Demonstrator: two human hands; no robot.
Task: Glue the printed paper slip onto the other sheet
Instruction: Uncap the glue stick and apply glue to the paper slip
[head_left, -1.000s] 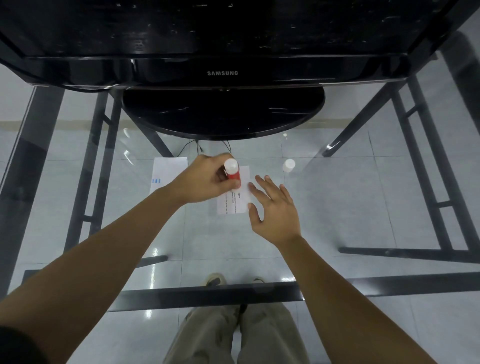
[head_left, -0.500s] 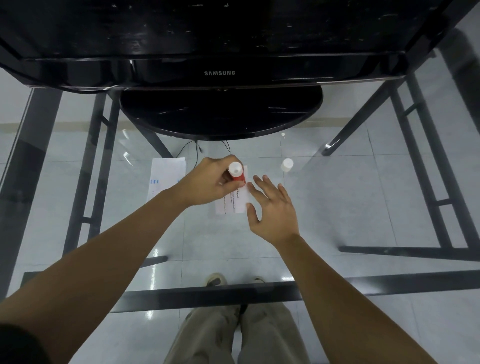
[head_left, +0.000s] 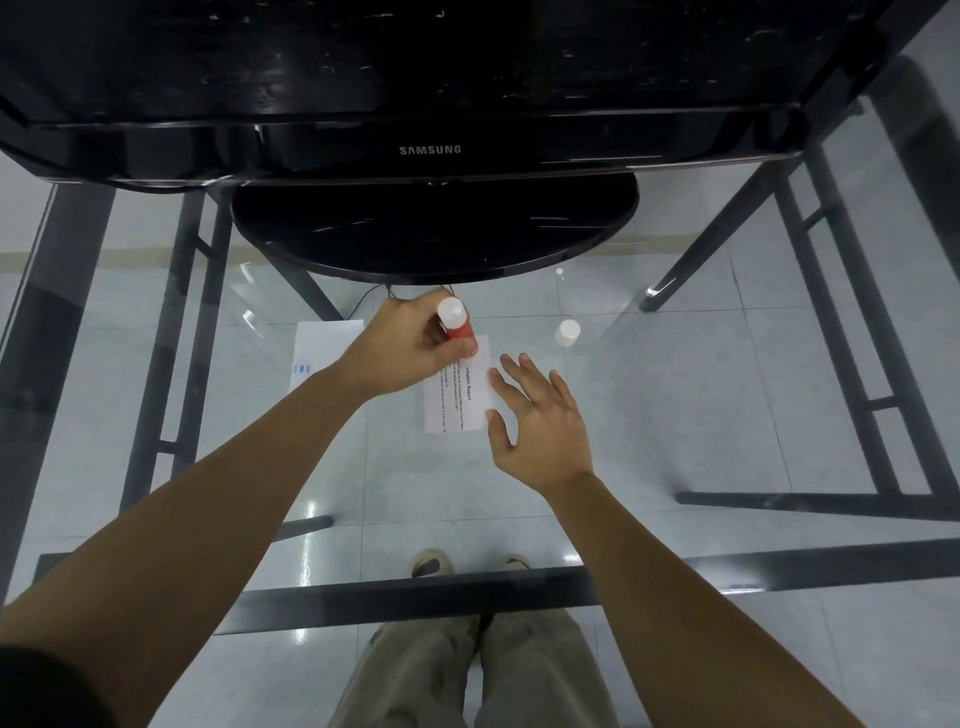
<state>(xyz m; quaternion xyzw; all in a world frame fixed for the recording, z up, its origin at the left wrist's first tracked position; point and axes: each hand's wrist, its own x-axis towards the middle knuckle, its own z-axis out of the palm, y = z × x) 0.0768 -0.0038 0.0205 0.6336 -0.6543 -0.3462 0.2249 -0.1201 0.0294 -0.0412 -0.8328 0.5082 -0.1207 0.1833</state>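
Glass-topped bench (head_left: 675, 415) w/ dark metal frame is carrying everything; floor tiles, trouser legs and shoes are showing through it. Black Samsung monitor (head_left: 431, 150) is standing at far edge, its round base (head_left: 436, 234) sitting just beyond left hand.

Other sheet (head_left: 317, 353), white w/ small blue mark, is lying flat on bench, left of left hand and partly hidden under left wrist. Printed paper slip (head_left: 460, 395) is lying flat btwn the two hands, text side up, long edge running away from the person. Can't tell whether slip and sheet are touching; hand is covering the gap.

Left hand (head_left: 410, 348) is clenching round red glue stick (head_left: 457, 327), stick upright-ish, slightly tilted, white end pointing up toward camera. Lower end of stick is sitting at far left corner of slip; contact w/ paper can't be confirmed, fingers are hiding the tip.

Right hand (head_left: 540, 421) is released, fingers spread, holding nothing. Thumb and index fingertips are lying on right edge of slip, appearing to pin it down; palm is sitting off the paper, right of it.

Small white cap (head_left: 568, 331) is standing on bench beyond right hand, apart from slip and from both hands.
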